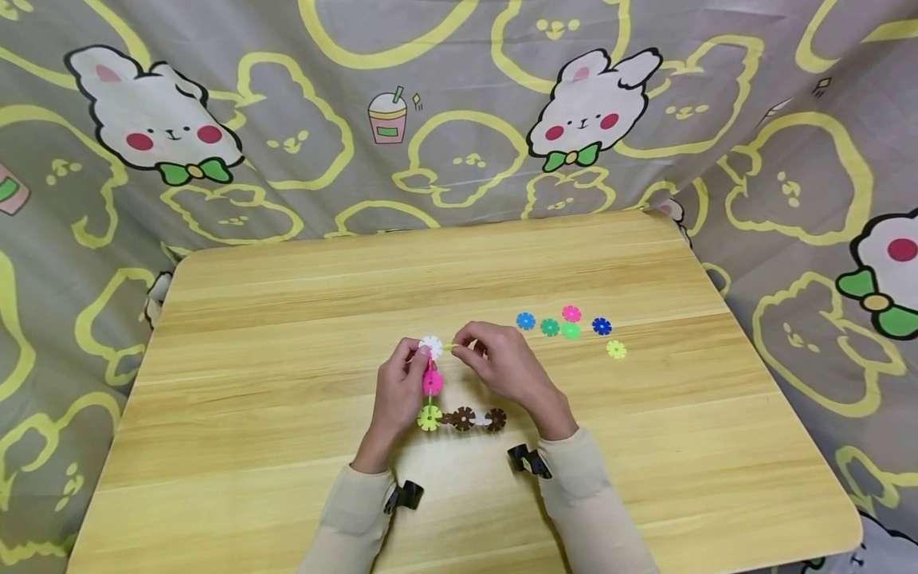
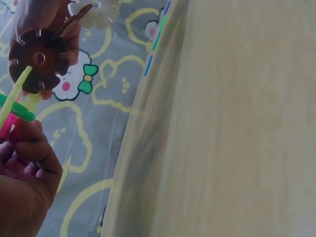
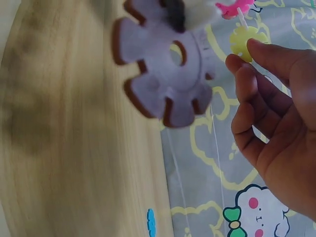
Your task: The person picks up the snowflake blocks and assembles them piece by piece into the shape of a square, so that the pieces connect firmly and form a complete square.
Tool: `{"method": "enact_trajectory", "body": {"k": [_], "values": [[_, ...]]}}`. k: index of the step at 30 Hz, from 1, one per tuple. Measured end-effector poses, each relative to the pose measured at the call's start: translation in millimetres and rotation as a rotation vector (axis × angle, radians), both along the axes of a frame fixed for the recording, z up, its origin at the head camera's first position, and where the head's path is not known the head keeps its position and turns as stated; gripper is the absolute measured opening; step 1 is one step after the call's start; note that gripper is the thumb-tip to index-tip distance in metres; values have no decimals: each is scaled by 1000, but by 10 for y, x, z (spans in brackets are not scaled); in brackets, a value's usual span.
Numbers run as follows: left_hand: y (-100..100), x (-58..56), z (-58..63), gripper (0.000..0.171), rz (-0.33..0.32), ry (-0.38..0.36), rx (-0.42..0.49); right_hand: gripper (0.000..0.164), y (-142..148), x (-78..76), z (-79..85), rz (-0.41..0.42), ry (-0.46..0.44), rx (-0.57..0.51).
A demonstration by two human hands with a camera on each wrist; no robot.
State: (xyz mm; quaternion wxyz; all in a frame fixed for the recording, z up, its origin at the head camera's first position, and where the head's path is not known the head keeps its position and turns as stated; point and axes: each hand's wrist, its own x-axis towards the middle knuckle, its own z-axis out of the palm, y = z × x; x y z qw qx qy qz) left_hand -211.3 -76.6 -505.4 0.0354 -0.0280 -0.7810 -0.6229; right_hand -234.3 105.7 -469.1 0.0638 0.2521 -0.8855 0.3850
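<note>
My left hand (image 1: pixel 398 387) grips a chain of slotted plastic discs near its upper end, by a white disc (image 1: pixel 431 346). Below it in the chain come a pink disc (image 1: pixel 433 383) and a yellow-green disc (image 1: pixel 429 419). From there the chain turns right through a brown disc (image 1: pixel 463 418) and a whitish one to another brown disc (image 1: pixel 496 420). Between thumb and fingertips, my right hand (image 1: pixel 502 363) pinches a yellow disc (image 3: pixel 242 40), edge-on beside the white disc's right rim. Whether their slots interlock, I cannot tell. In the left wrist view a green disc (image 2: pixel 19 109) shows near the left fingers.
Loose discs lie beyond my right hand: light blue (image 1: pixel 526 320), teal (image 1: pixel 550 328), pink (image 1: pixel 571 313), green (image 1: pixel 570 331), dark blue (image 1: pixel 602 326) and yellow (image 1: pixel 616 349). The wooden table (image 1: pixel 287 335) meets a patterned curtain (image 1: pixel 459 104) at its back.
</note>
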Motion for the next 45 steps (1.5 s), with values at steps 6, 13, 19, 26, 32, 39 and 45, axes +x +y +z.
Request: {"method": "enact_trajectory", "body": {"k": [6, 13, 19, 26, 32, 39, 45], "values": [[11, -3, -6, 18, 9, -5, -4, 4, -33, 9, -30, -4, 108, -13], [23, -9, -6, 20, 22, -20, -25, 6, -69, 16, -49, -18, 185, 5], [27, -8, 10, 22, 17, -62, -14, 6, -84, 17, -89, -23, 210, -11], [37, -6, -4, 21, 29, -67, -33, 6, -114, 33, -102, -31, 257, -6], [38, -3, -21, 20, 42, -42, -65, 5, -137, 37, -110, -34, 276, 1], [9, -10, -27, 22, 47, -60, -32, 5, -128, 26, -132, -23, 236, -9], [0, -18, -23, 23, 36, -87, -11, 6, -87, 22, -156, -19, 210, -18]]}}
